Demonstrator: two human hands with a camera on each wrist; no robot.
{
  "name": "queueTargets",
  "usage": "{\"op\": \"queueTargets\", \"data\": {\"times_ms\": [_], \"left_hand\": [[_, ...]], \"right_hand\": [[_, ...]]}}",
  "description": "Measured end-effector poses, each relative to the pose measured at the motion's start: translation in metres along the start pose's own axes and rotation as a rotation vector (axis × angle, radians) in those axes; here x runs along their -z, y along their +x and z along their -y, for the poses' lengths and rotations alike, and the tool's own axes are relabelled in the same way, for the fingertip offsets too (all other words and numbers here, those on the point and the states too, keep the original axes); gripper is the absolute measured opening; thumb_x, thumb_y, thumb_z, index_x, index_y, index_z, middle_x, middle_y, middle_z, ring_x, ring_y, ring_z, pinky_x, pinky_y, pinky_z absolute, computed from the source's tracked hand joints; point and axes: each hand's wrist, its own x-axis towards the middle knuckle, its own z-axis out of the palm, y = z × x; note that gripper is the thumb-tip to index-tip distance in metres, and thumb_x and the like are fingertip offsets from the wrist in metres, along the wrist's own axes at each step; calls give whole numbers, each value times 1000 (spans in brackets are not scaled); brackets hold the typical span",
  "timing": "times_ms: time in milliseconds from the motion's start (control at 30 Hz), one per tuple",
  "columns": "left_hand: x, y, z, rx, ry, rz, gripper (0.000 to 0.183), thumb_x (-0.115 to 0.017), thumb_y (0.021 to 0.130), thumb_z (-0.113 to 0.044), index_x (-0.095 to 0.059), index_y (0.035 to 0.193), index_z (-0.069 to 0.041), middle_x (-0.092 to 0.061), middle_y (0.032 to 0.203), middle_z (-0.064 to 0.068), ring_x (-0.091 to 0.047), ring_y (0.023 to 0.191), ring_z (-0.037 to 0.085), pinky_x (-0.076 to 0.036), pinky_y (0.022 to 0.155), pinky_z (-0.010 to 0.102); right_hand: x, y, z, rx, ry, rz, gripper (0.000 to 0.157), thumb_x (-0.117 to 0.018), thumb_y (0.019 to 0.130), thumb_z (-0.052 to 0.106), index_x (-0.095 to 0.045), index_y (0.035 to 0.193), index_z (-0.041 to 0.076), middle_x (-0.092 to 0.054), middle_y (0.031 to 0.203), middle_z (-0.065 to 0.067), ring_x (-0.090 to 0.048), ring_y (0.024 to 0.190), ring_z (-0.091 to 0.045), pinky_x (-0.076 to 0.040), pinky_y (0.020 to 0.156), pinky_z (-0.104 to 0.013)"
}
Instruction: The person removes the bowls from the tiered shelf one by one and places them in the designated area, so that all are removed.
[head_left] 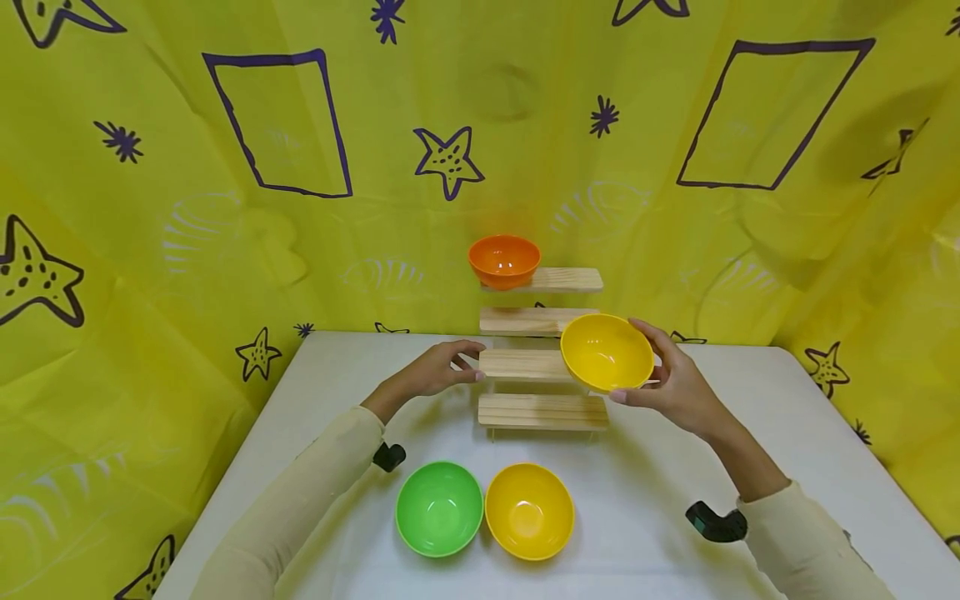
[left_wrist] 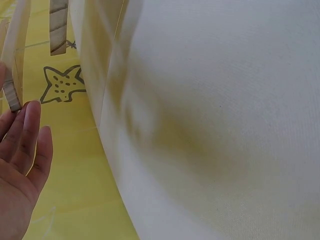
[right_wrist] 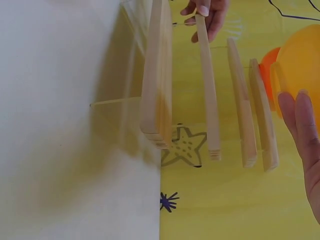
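Note:
My right hand (head_left: 678,383) grips a yellow bowl (head_left: 606,352) by its right side, tilted with its inside facing me. It overlaps the right ends of the two middle steps of a wooden tiered stand (head_left: 543,411). In the right wrist view, fingertips (right_wrist: 304,107) lie against the bowl's outer wall. My left hand (head_left: 442,368) pinches the left end of the second step from the bottom (head_left: 521,364), with thumb and fingers around its edge. An orange bowl (head_left: 504,261) sits at the left of the top step.
A green bowl (head_left: 439,509) and a second yellow bowl (head_left: 529,512) stand side by side on the white table (head_left: 360,550), in front of the stand. Behind the table hangs a yellow cloth (head_left: 390,225) with starfish drawings.

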Motion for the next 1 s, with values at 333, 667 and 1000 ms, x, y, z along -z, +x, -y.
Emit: {"op": "queueTargets", "data": {"times_ms": [333, 667, 1000], "left_hand": [[0, -1, 0, 3, -5, 0, 54, -69, 97, -26, -52, 145, -8, -59, 136, 16, -66, 113, 27, -56, 88, 35], [-1, 2, 3, 7, -1, -1, 54, -69, 97, -26, -52, 144, -8, -60, 137, 15, -66, 112, 26, -56, 87, 34], [-1, 2, 3, 8, -4, -2, 53, -69, 97, -27, -52, 144, -8, -60, 136, 15, -66, 113, 26, -56, 88, 35]], "right_hand": [[1, -8, 0, 35, -7, 20, 95, -80, 81, -2, -22, 157, 5, -33, 149, -21, -70, 91, -8, -61, 73, -28], [-1, -15, -2, 45, 33, 45, 96, -79, 81, -4, -22, 157, 5, -34, 148, -17, -70, 94, -10, -61, 75, -28], [-4, -20, -3, 65, 23, 49, 96, -81, 79, -3, -26, 156, 9, -39, 145, -7, -69, 96, -11, -60, 77, -28]]}}
